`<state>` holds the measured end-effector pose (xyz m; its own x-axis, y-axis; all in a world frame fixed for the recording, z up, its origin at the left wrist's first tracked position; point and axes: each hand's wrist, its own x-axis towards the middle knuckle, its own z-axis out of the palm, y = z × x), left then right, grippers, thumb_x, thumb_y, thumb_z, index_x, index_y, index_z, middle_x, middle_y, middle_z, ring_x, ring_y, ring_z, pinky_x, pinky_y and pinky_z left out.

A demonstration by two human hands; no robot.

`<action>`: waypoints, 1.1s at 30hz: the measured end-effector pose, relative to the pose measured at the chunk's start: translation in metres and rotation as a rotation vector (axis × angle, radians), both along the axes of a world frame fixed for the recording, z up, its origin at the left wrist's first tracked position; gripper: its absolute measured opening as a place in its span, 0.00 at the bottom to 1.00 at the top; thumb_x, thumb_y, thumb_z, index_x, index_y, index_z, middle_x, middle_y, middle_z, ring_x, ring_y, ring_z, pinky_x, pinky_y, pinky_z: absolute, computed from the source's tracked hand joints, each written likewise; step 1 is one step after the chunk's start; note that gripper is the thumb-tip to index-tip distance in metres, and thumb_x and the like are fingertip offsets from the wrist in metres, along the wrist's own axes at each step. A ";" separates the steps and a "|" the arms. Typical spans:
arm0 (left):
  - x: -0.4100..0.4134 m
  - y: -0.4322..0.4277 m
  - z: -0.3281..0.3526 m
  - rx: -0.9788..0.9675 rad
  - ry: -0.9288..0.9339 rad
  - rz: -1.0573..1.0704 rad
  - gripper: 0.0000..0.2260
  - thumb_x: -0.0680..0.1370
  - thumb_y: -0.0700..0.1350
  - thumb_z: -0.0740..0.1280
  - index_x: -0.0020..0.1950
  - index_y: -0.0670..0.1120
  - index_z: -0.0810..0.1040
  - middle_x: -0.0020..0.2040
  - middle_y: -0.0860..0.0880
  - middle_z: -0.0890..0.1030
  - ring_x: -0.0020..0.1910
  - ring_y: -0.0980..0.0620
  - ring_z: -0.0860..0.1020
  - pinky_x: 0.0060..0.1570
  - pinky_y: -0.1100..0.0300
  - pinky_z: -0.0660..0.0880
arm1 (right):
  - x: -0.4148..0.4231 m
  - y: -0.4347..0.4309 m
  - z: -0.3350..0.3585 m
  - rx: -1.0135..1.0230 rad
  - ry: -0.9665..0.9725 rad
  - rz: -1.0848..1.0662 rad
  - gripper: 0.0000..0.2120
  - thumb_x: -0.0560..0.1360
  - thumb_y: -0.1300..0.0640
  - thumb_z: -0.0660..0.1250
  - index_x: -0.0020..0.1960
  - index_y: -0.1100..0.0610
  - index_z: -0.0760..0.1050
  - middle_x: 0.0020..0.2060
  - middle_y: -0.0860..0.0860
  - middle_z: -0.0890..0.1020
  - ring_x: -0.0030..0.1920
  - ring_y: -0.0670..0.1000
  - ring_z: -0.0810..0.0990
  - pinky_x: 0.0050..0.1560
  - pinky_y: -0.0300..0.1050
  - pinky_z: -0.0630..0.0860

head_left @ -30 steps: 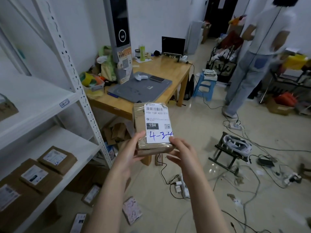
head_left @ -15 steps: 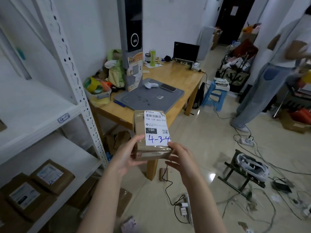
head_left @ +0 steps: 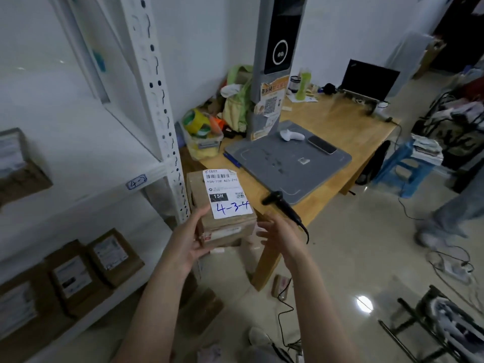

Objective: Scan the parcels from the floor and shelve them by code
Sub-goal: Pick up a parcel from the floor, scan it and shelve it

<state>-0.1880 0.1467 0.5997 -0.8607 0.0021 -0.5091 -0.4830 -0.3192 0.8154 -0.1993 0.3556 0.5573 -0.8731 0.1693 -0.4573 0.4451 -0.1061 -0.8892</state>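
L hand [head_left: 188, 239] gripped the parcel [head_left: 227, 229] from its left side & underneath, thumb up on the top face. The parcel, a brown box, was held in mid-air just in front of the wooden table's [head_left: 327, 127] near corner, beside the rack. Its white label [head_left: 227, 195] faced up & read "15H" w/ "4-3-4" handwritten in blue. R hand [head_left: 281, 233] was open, fingers spread & relaxed, holding nothing, just beside the parcel's right side; couldn't tell if fingertips touched it. A black handheld scanner [head_left: 280, 204] lay at the table edge right behind that hand, cable hanging down.

Containers: the white metal rack [head_left: 157, 106] stood on the left. Its lower shelf [head_left: 136, 231] held at least 3 brown labelled boxes [head_left: 112, 255] lying side by side. The upper shelf [head_left: 91, 153], w/ a handwritten tag [head_left: 136, 182] too blurred to read fully, held one more box [head_left: 15, 163] at far left. On the table a clear plastic tub [head_left: 204, 146] held tape rolls [head_left: 197, 124], yellow & green. A green bag [head_left: 239, 106] stood behind it, something white at its mouth. The grey scan pad [head_left: 288, 169] carried a phone [head_left: 321, 144].
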 end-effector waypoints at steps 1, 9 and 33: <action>-0.010 0.002 -0.003 0.005 -0.018 0.041 0.14 0.73 0.54 0.72 0.55 0.49 0.78 0.47 0.47 0.85 0.50 0.46 0.82 0.50 0.49 0.79 | -0.013 0.007 -0.005 0.017 -0.012 -0.038 0.16 0.78 0.46 0.67 0.59 0.56 0.77 0.51 0.54 0.84 0.51 0.55 0.84 0.42 0.45 0.80; -0.072 0.050 -0.023 -0.016 -0.158 0.233 0.09 0.75 0.44 0.72 0.54 0.45 0.80 0.45 0.45 0.85 0.50 0.43 0.81 0.52 0.47 0.79 | -0.115 0.085 -0.065 0.377 -0.111 -0.178 0.10 0.78 0.56 0.66 0.59 0.57 0.76 0.50 0.52 0.79 0.48 0.53 0.77 0.53 0.50 0.76; -0.074 0.099 -0.058 -0.136 -0.220 0.560 0.23 0.69 0.33 0.75 0.62 0.37 0.75 0.48 0.44 0.86 0.47 0.46 0.83 0.42 0.51 0.80 | -0.163 0.080 -0.064 0.296 0.115 0.293 0.04 0.73 0.60 0.73 0.43 0.57 0.78 0.34 0.54 0.80 0.38 0.55 0.80 0.38 0.49 0.75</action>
